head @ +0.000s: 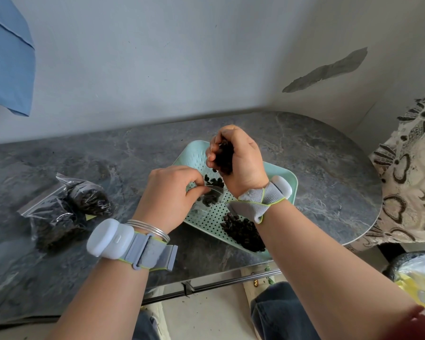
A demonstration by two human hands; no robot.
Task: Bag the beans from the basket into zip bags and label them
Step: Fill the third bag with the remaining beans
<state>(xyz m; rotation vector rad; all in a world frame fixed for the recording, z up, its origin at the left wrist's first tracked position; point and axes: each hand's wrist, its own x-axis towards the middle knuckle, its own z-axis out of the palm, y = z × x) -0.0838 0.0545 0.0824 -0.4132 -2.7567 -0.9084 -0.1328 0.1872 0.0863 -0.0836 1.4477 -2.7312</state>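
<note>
Left: two filled zip bags (66, 207) lie on the desk (329, 155). Centre: I see the left hand (168, 195), its fingers (196, 191) pinching the mouth of a clear zip bag (211, 200) over the mint basket (194, 149). Right: the right hand (241, 160), curled round a fistful of dark beans (225, 155), is just above that bag; loose beans (243, 231) lie in the basket's near corner.

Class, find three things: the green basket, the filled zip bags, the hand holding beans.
green basket (194, 155): head view, bare far wall.
filled zip bags (91, 200): head view, bulge of one bag.
right hand (243, 158): head view, back of hand.
</note>
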